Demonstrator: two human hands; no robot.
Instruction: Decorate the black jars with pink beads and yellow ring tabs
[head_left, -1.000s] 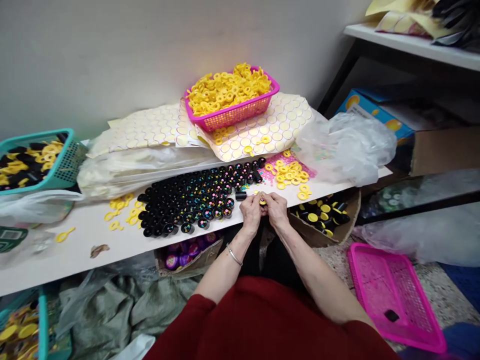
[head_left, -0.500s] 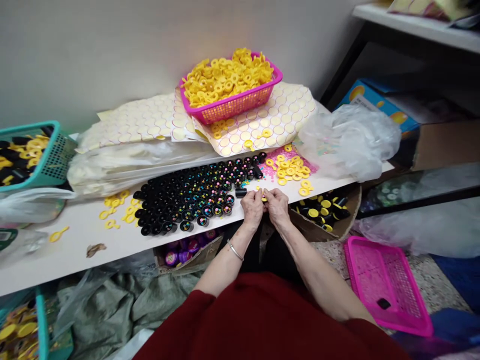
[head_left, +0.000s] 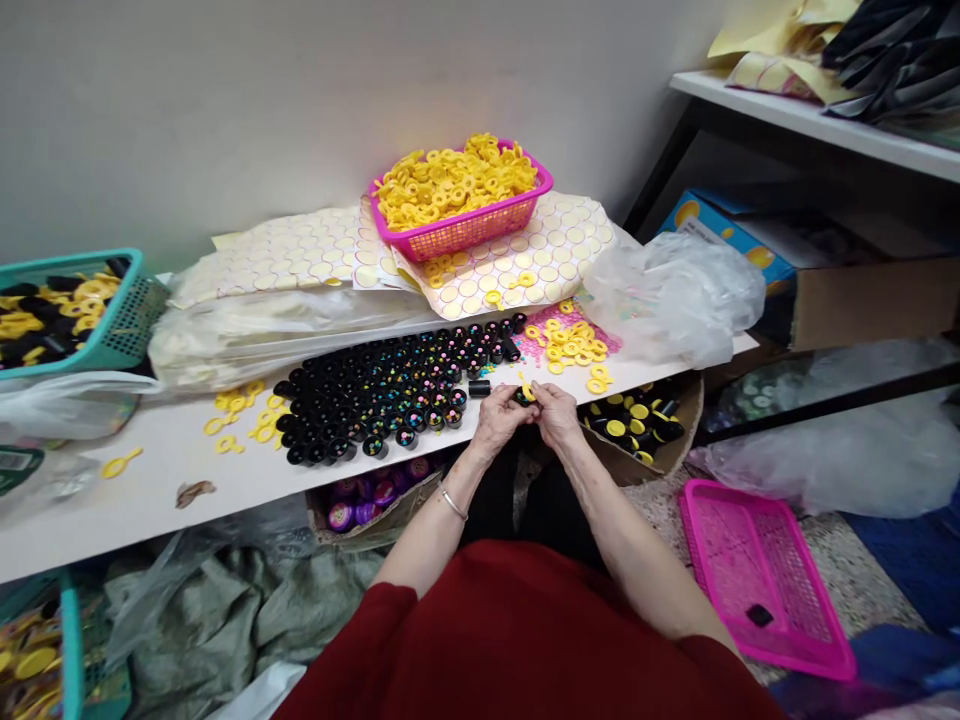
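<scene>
My left hand and my right hand meet at the front edge of the white table. Together they pinch a small black tube with a yellow ring cap between the fingertips. Just left of my hands stands a dense block of black tubes, many showing coloured beads inside. One black tube lies on its side beside my left hand. Loose yellow ring caps lie on pink beads just beyond my right hand.
A pink basket heaped with yellow caps sits on sticker sheets at the back. A teal basket stands at the far left. Below the table, a box of capped tubes is right, an empty pink tray on the floor.
Both hands stay together at the table edge, working the same small piece. The black tube now shows between the fingers with the yellow cap. The camera has shifted slightly.
</scene>
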